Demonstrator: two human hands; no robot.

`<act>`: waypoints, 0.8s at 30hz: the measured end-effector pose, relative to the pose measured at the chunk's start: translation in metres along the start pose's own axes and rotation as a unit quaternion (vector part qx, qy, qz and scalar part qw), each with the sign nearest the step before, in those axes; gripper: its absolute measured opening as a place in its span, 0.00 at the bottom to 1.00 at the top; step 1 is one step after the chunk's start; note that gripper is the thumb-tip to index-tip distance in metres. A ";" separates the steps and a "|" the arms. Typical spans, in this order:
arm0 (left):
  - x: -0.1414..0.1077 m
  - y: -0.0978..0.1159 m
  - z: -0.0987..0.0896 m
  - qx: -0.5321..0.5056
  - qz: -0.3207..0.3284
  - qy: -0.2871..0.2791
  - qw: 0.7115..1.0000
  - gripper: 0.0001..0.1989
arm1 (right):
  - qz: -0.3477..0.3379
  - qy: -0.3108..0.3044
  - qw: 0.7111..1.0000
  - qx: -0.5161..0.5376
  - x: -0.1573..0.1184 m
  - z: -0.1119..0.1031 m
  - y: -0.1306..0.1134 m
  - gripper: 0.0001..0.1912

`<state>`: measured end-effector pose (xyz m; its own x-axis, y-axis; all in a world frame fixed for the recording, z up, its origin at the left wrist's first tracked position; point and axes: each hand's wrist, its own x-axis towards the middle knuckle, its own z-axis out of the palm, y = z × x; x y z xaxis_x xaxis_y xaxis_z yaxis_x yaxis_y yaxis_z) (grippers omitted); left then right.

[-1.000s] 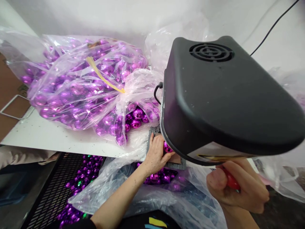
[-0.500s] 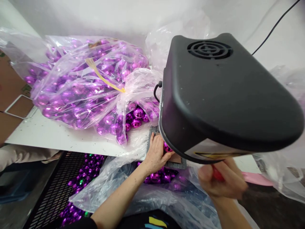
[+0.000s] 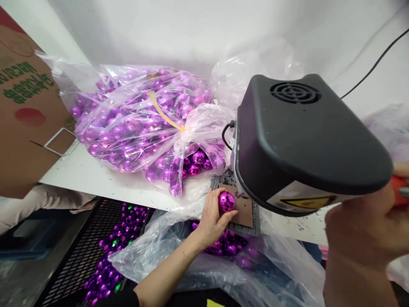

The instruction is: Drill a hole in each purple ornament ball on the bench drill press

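Where left hand point(image 3: 211, 218) grips, purple ball point(image 3: 227, 201) (faceted), right hand point(image 3: 364, 219) apart

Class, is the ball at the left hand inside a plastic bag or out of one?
Out: the left hand holds the purple ball with no plastic around it.

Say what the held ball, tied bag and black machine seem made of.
Held ball: probably plastic, metallic purple, with mirror facets. Tied bag: thin, glossy plastic film, wrinkled and see-through. Black machine: satin casing, likely moulded plastic given its rounded edges; perhaps painted metal.
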<state>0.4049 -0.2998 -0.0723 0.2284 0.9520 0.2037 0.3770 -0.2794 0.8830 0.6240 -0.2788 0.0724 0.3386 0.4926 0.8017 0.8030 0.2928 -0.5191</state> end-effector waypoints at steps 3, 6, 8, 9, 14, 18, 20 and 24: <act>-0.031 0.008 -0.019 0.054 -0.007 -0.061 0.997 0.28 | -0.011 0.014 0.999 0.033 0.021 0.017 -0.002 0.14; -0.051 0.012 -0.034 0.126 0.000 -0.144 0.982 0.39 | 0.038 -0.008 0.998 0.042 0.032 0.027 -0.004 0.10; -0.048 0.010 -0.042 0.133 0.008 -0.176 0.975 0.49 | 0.054 -0.001 0.997 0.047 0.036 0.029 -0.006 0.10; -0.040 0.008 -0.046 0.127 0.014 -0.181 0.975 0.50 | 0.056 0.004 0.997 0.046 0.037 0.030 -0.007 0.11; 0.046 -0.012 -0.067 0.202 0.026 0.022 0.979 0.23 | 0.064 0.000 0.997 0.042 0.037 0.030 -0.007 0.11; 0.115 -0.017 -0.073 0.360 -0.070 0.096 0.925 0.23 | 0.052 -0.006 0.998 0.041 0.036 0.030 -0.008 0.13; 0.131 -0.014 -0.075 0.386 -0.108 0.071 0.913 0.22 | 0.050 -0.006 0.998 0.041 0.036 0.030 -0.009 0.14; 0.124 -0.006 -0.083 0.217 -0.121 0.093 0.964 0.21 | 0.041 -0.010 0.998 0.045 0.038 0.031 -0.009 0.15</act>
<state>0.3564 -0.1702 -0.0177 -0.0635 0.9905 0.1222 0.7488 -0.0337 0.6619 0.6148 -0.2376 0.0983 0.3910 0.5341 0.7496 0.7255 0.3223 -0.6081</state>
